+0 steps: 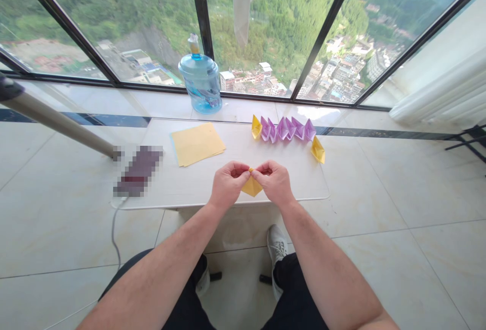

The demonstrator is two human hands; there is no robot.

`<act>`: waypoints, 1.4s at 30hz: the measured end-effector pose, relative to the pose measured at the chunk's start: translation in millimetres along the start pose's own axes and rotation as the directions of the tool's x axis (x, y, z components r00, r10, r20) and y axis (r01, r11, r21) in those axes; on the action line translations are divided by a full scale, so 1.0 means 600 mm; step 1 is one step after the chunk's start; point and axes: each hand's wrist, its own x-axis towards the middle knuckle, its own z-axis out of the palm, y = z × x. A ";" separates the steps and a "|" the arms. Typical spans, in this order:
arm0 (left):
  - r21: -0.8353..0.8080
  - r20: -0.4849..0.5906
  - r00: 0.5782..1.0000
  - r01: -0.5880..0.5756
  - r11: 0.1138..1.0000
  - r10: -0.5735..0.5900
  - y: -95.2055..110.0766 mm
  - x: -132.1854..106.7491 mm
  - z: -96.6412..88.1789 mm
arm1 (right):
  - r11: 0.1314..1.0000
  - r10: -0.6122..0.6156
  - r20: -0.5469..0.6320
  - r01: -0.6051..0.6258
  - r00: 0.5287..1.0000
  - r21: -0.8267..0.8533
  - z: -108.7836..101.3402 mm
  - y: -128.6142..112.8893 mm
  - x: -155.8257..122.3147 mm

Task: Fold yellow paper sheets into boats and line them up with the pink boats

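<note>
Between my hands is a small folded piece of yellow paper [252, 187], held above the front part of the low white table [205, 178]. My left hand [230, 180] pinches its upper left side with thumb and fingers. On the upper right side, my right hand [274, 180] pinches it the same way, with the thumbs close together. The fingers cover the paper's top edge, and its lower part points down towards me. Behind my hands, a stack of yellow paper sheets [198, 145] lies on the table, with a pale blue edge showing at its left.
A row of purple paper boats [285, 129] stands at the back right, with yellow boats [318, 150] at its ends. Left lies a blurred phone-like object [138, 170] with a cable [114, 231]. A blue water jug [200, 82] stands by the window.
</note>
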 end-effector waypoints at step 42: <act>0.283 -0.037 0.970 -0.219 0.934 0.239 0.003 0.032 -0.043 | 0.907 -0.375 0.111 0.389 0.920 -0.161 -0.031 -0.002 0.003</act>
